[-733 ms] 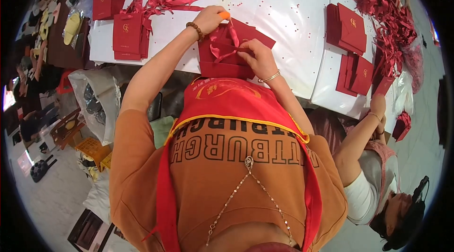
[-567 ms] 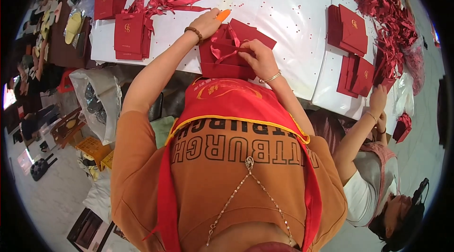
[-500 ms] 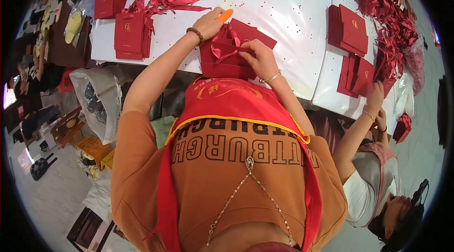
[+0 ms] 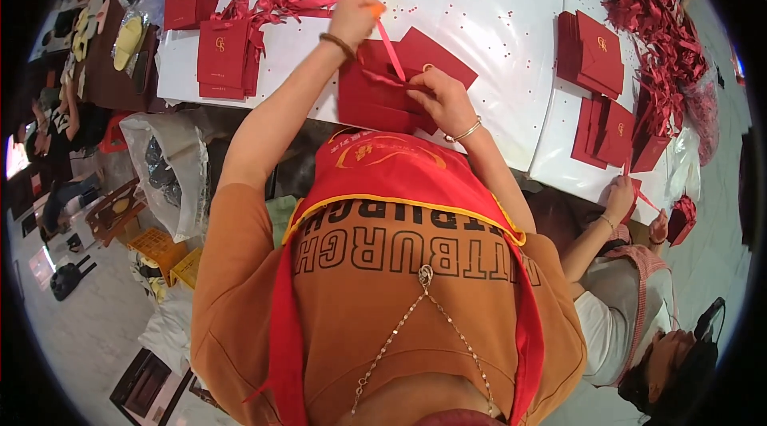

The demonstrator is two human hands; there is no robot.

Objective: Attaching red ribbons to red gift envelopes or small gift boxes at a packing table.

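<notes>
– Left hand is rising away from the bag; the ribbon, earlier looping slackly, is now stretching straight.
– What are the fingers doing?
– Left ones are pinching the ribbon's upper part; the right hand is nipping it lower, over the bag. Whether paper is being caught too, I cannot tell.
– And the bag?
– It is lying on the white table, before the apron. Gentle, even pulling is probably serving best, keeping the ribbon untwisted.

A shiny red ribbon slanted straight, then bent, over some dark red paper bags that overlapped at the white table's edge.
</notes>
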